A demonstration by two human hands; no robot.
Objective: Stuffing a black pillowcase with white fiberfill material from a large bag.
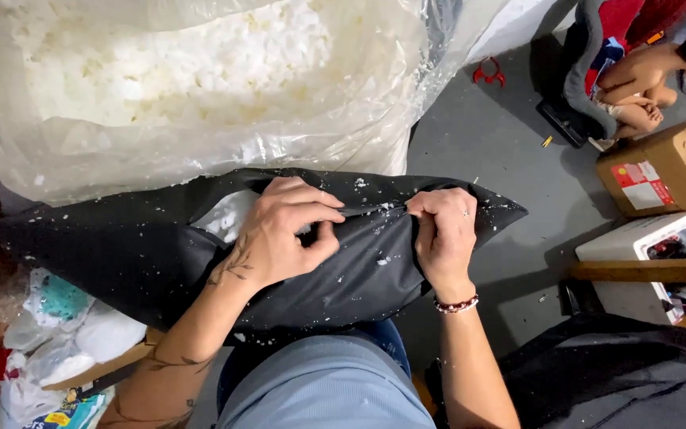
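Note:
A black fabric cushion cover (144, 254) lies across my lap, stuffed with white foam filling that shows through its open seam (228, 214). My left hand (283, 234) pinches the seam edge at the middle of the cover. My right hand (442, 234), with a ring and a beaded bracelet, grips the same seam a little to the right, near the cover's corner. White foam crumbs speckle the black fabric.
A large clear plastic bag of white foam filling (200, 79) rises behind the cover. A cardboard box (660, 167) and a white box (645, 238) stand at right. A person (645, 83) sits at far right on the grey floor (502, 151). Another black cushion (613, 373) lies bottom right; bags pile at bottom left.

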